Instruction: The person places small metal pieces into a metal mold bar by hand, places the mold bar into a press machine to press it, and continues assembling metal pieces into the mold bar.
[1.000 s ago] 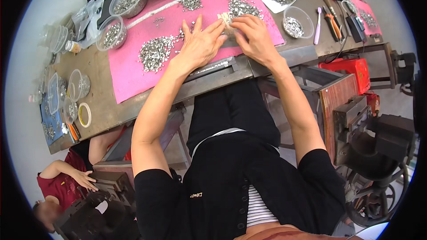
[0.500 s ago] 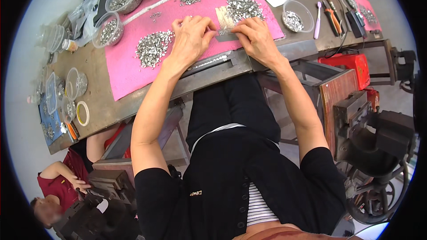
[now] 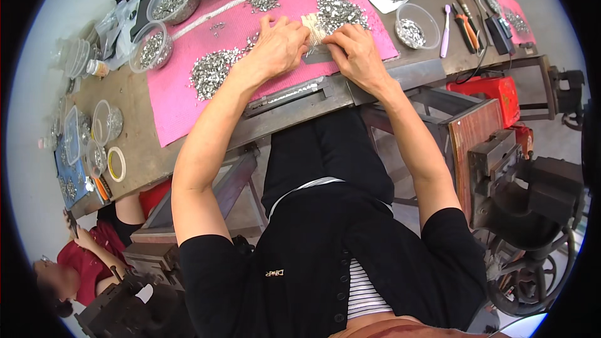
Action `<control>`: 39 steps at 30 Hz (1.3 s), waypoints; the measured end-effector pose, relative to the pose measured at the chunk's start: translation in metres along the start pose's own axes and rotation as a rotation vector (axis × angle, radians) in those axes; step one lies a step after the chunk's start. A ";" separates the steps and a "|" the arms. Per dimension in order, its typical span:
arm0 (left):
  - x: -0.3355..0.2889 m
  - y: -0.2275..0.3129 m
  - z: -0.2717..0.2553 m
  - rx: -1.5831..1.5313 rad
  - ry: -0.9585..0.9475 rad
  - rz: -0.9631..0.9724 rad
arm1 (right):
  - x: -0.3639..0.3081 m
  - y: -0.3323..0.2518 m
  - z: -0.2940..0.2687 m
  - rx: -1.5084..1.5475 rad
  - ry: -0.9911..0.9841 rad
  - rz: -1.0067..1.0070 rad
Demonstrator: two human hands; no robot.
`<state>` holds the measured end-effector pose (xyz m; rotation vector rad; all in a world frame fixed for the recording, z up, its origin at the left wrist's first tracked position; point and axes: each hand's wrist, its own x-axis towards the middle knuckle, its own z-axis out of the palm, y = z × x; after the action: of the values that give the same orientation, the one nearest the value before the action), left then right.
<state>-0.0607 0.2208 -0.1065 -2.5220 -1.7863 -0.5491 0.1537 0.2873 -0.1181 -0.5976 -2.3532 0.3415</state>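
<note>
My left hand (image 3: 280,48) is over the pink mat, its fingers curled and pressed together beside a small flat grey plate (image 3: 320,56). Whatever its fingertips hold is hidden. My right hand (image 3: 358,55) pinches at the other side of the plate, thumb and forefinger close together; what lies in that pinch is too small to name. Just beyond the fingertips lies a beige ribbed piece (image 3: 313,26). A heap of small silvery metal pieces (image 3: 341,11) touches its right side. Another heap (image 3: 213,70) spreads left of my left wrist.
Plastic tubs of metal pieces (image 3: 150,48) stand at the left, a white tray (image 3: 382,1) at the far right. Right of the mat (image 3: 169,112) are a round tub (image 3: 417,26), toothbrush (image 3: 446,31) and orange-handled pliers (image 3: 466,30). A slotted metal bar (image 3: 288,96) lines the near edge.
My left hand has turned and shifted slightly, its forearm swinging left, showing more of the slotted bar. My right hand stays nearly in place. The person at lower left now raises a dark, phone-like object.
</note>
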 end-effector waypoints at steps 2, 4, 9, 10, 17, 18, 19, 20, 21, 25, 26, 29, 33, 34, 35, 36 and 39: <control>-0.004 0.002 0.002 -0.003 0.038 0.020 | 0.008 0.004 0.004 -0.013 0.016 -0.020; -0.011 0.005 0.003 -0.157 0.161 -0.036 | 0.016 0.007 0.010 -0.027 0.035 -0.029; -0.023 0.015 0.001 -0.286 0.211 -0.143 | 0.028 0.010 0.022 -0.081 0.033 -0.034; -0.024 0.017 0.000 -0.310 0.231 -0.163 | 0.029 0.010 0.024 -0.105 0.033 -0.023; -0.039 0.026 -0.014 -0.451 0.309 -0.317 | 0.031 0.007 0.026 -0.169 0.013 -0.015; -0.042 0.027 -0.017 -0.451 0.308 -0.318 | 0.031 0.007 0.025 -0.169 0.012 -0.015; -0.045 0.029 -0.020 -0.385 0.309 -0.303 | 0.032 0.007 0.025 -0.181 -0.011 -0.009; -0.048 0.031 -0.022 -0.319 0.307 -0.289 | 0.033 0.007 0.025 -0.192 -0.044 0.000; -0.050 0.035 -0.024 -0.320 0.304 -0.290 | 0.034 0.008 0.024 -0.191 -0.035 0.000; -0.065 0.054 -0.027 -0.559 0.418 -0.423 | 0.035 0.009 0.024 -0.164 -0.053 -0.041; -0.069 0.058 -0.027 -0.571 0.417 -0.437 | 0.035 0.010 0.024 -0.162 -0.060 -0.046; -0.080 0.068 -0.028 -0.607 0.410 -0.482 | 0.035 0.011 0.023 -0.158 -0.052 -0.074; -0.086 0.076 -0.024 -0.660 0.339 -0.486 | 0.033 0.010 0.020 -0.142 -0.044 -0.090; -0.085 0.076 -0.022 -0.604 0.337 -0.425 | 0.033 0.009 0.018 -0.116 -0.030 -0.094; -0.084 0.077 -0.019 -0.550 0.330 -0.371 | 0.030 0.008 0.017 -0.116 -0.031 -0.095; -0.083 0.080 -0.015 -0.580 0.370 -0.360 | 0.027 0.006 0.015 -0.063 -0.009 -0.051; -0.083 0.078 -0.011 -0.494 0.358 -0.331 | 0.014 -0.002 0.012 0.057 0.045 0.009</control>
<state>-0.0167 0.1150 -0.1047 -2.1592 -2.1249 -1.5122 0.1358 0.2918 -0.1184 -0.5830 -2.2906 0.3940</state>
